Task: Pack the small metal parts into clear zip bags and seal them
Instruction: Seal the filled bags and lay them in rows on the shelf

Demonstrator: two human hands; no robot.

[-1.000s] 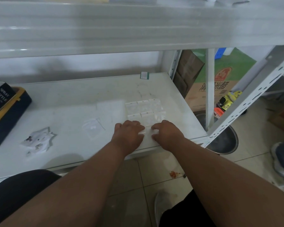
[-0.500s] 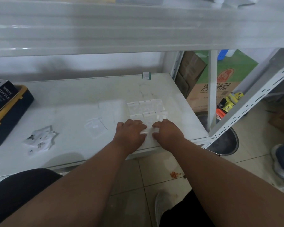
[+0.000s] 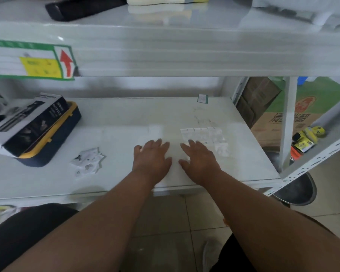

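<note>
The white shelf board (image 3: 126,118) carries everything. At its left edge a dark spray-bottle box (image 3: 30,120) lies on a navy and yellow case (image 3: 53,152). Flat, clear zip bags (image 3: 204,134) lie in a grid toward the right edge, just past the right hand (image 3: 200,160), its fingertips touching them. The left hand (image 3: 151,156) lies beside it. Both are spread flat, holding nothing. A small pile of bagged metal parts (image 3: 88,160) lies left, nearer the left hand.

Both hands, left (image 3: 152,157) and right (image 3: 199,160), have uncurled from fists and moved apart, palms flat on the shelf (image 3: 116,118).
</note>
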